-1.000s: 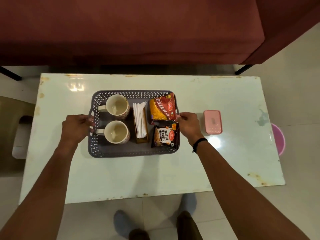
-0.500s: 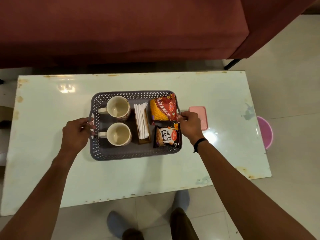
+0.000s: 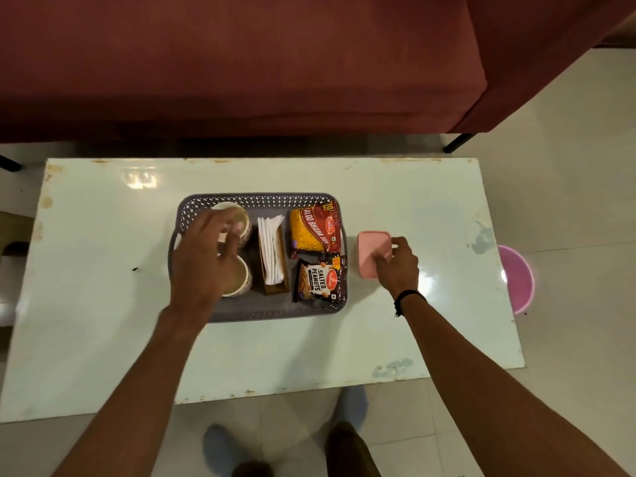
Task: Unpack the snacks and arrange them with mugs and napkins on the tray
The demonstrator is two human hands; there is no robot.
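A grey perforated tray point(image 3: 261, 199) stands on the pale table point(image 3: 103, 304). In it are two cream mugs, the far mug point(image 3: 242, 216) and the near mug point(image 3: 242, 280), white napkins point(image 3: 272, 246) in a brown holder point(image 3: 275, 288), an aloo bhujia packet point(image 3: 315, 230) and a salted peanuts packet point(image 3: 320, 278). My left hand point(image 3: 203, 259) hovers blurred over the mugs with fingers spread, hiding part of both. Right of the tray, my right hand point(image 3: 399, 266) curls around the near right corner of a pink lidded box point(image 3: 370, 246).
A dark red sofa point(image 3: 241, 63) runs along the table's far side. A pink bucket point(image 3: 516, 277) sits on the tiled floor past the table's right edge. My feet point(image 3: 220, 445) show at the table's near edge.
Both hands have let go of the tray's side handles. The left hand has moved in over the mugs, and the right hand has moved right onto the pink box.
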